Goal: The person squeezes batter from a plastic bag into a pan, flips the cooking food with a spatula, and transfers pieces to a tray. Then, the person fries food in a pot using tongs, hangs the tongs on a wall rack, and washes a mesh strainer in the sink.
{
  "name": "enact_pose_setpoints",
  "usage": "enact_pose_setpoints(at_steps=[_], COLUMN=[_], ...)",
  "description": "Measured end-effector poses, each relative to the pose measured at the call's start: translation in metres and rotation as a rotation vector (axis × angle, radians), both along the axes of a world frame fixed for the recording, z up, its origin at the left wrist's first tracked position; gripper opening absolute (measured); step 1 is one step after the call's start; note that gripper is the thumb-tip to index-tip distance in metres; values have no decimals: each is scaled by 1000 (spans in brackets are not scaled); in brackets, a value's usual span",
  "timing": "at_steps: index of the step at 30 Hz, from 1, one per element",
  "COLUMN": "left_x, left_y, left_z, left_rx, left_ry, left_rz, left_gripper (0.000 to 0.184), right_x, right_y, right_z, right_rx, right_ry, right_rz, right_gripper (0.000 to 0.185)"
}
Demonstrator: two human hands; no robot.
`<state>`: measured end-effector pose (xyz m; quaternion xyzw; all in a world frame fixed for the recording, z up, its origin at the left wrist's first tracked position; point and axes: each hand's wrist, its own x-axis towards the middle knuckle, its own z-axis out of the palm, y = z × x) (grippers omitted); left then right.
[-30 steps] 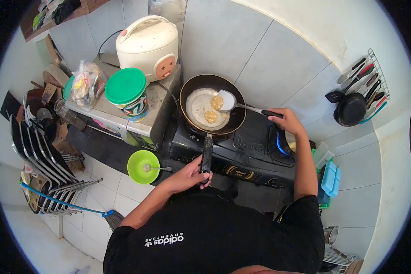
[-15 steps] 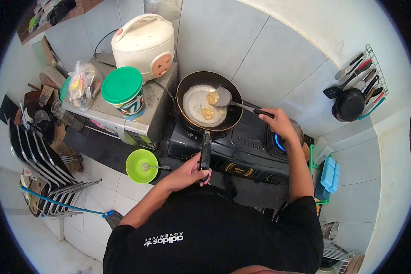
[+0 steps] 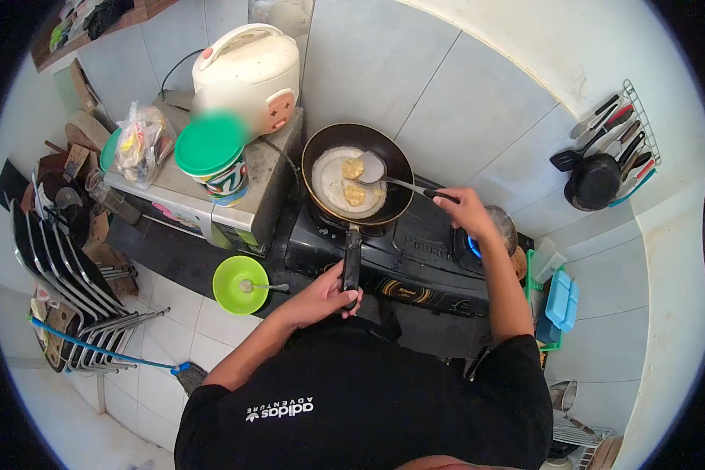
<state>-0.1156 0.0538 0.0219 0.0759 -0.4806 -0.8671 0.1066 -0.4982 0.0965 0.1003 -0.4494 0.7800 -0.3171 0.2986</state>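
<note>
My left hand (image 3: 327,298) is closed round the black handle of a frying pan (image 3: 393,153), which sits on the left burner of the black gas stove (image 3: 415,243). Inside the pan lies a thin pale round of batter (image 3: 330,174) with two yellowish lumps (image 3: 354,193) on it. The fingers of my right hand (image 3: 464,211) grip the dark handle end of a spatula (image 3: 374,168). Its grey blade rests in the pan beside the upper lump.
A blue flame (image 3: 475,246) burns at the right burner, by a pot partly behind my forearm. Left are a lime bowl (image 3: 225,301) with a spoon, a green-lidded tub (image 3: 209,146) and a rice cooker (image 3: 247,66). Utensils hang on a wall rack (image 3: 642,121).
The spatula and my right hand have shifted slightly left, relative to the view. My left hand stays on the pan handle.
</note>
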Motion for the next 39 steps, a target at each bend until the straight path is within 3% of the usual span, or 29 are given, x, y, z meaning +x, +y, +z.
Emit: enact_pose_setpoints(at_steps=[4, 13, 21, 31, 39], left_x=[-1, -4, -7, -6, -5], left_y=[-1, -2, 2, 2, 3], left_z=[-7, -1, -15, -16, -17], left_rx=[-20, 38, 145, 94, 122], left_ry=[-6, -58, 11, 18, 36], left_rz=[-7, -31, -1, -19, -3], left_gripper=[56, 59, 64, 67, 68], right_x=[3, -3, 0, -10, -14], right_y=[-4, 40, 81, 129, 165], right_z=[-5, 43, 120, 232, 267], right_rx=[-49, -78, -63, -320, -459], right_ry=[-321, -594, -418, -416, -493], right_rz=[-90, -211, -193, -203, -150], right_gripper=[41, 31, 37, 38, 42])
